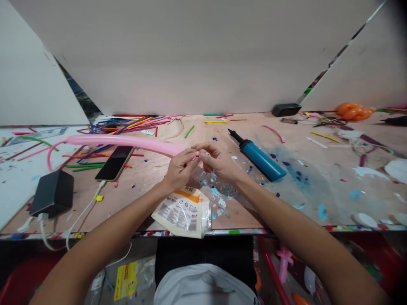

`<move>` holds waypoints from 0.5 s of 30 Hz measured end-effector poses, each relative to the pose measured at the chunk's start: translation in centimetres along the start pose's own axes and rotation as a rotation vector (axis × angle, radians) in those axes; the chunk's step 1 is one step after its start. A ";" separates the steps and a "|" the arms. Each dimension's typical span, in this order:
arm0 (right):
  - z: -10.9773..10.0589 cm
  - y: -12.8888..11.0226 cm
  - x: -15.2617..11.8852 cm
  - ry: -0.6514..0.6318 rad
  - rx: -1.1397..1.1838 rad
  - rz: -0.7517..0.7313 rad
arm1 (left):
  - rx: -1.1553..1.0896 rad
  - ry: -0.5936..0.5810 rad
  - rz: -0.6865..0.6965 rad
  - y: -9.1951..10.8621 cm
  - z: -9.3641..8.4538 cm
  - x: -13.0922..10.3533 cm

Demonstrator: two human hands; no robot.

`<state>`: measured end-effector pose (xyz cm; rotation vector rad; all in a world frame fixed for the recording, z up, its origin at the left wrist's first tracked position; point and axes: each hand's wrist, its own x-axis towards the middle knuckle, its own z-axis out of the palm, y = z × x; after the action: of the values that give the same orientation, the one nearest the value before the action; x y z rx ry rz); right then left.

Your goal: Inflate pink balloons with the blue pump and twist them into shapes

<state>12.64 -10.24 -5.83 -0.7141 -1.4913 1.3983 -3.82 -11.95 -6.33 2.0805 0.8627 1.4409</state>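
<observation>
A long pink balloon (127, 141), inflated along most of its length with a thin limp tail at the far left, stretches across the table to my hands. My left hand (182, 167) pinches its right end. Facing it, my right hand (219, 161) has its fingers closed on the balloon's small pink neck, and the fingertips of both hands meet there. Fingers partly hide how the neck lies. Just below my left hand is a printed plastic packet (184, 214) at the table's front edge. A blue hand pump (259, 156) lies to the right of my right hand.
Uninflated balloons (136, 126) are heaped at the back left. A phone (115, 163) and a black charger box (53, 194) with white cables lie left. At the back right are a black box (286, 110) and an orange twisted balloon (354, 112). Balloon scraps litter the tabletop.
</observation>
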 end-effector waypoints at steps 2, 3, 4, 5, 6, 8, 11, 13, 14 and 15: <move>0.1 0.0 0.0 -0.038 0.034 0.008 | -0.036 -0.028 -0.075 0.0 -0.1 -0.1; 0.1 0.0 -0.1 -0.045 0.045 0.016 | -0.053 -0.041 -0.109 0.1 -0.2 -0.1; 0.1 0.0 -0.1 -0.047 0.048 0.026 | -0.070 -0.056 -0.133 0.1 -0.4 -0.1; 0.2 0.0 -0.1 -0.040 0.043 0.031 | -0.089 -0.081 -0.148 0.1 -0.5 -0.1; 0.2 0.0 -0.1 -0.028 0.030 0.030 | -0.107 -0.110 -0.147 0.2 -0.7 0.0; 0.2 -0.1 -0.1 -0.007 -0.025 0.026 | -0.132 -0.160 -0.128 0.3 -0.9 0.1; 0.1 -0.3 -0.2 -0.004 -0.126 0.037 | -0.118 -0.221 -0.129 0.4 -1.1 0.1; 0.0 -0.5 -0.3 -0.003 -0.199 0.009 | -0.113 -0.250 -0.151 0.4 -1.1 0.0; -0.1 -0.5 -0.3 0.006 -0.235 -0.033 | -0.116 -0.261 -0.161 0.3 -1.0 -0.1; -0.1 -0.5 -0.3 0.019 -0.274 -0.085 | -0.121 -0.274 -0.174 0.3 -1.0 -0.2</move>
<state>12.95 -10.53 -5.45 -0.8197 -1.6976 1.1322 -4.70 -12.26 -5.90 1.9982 0.8021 1.0618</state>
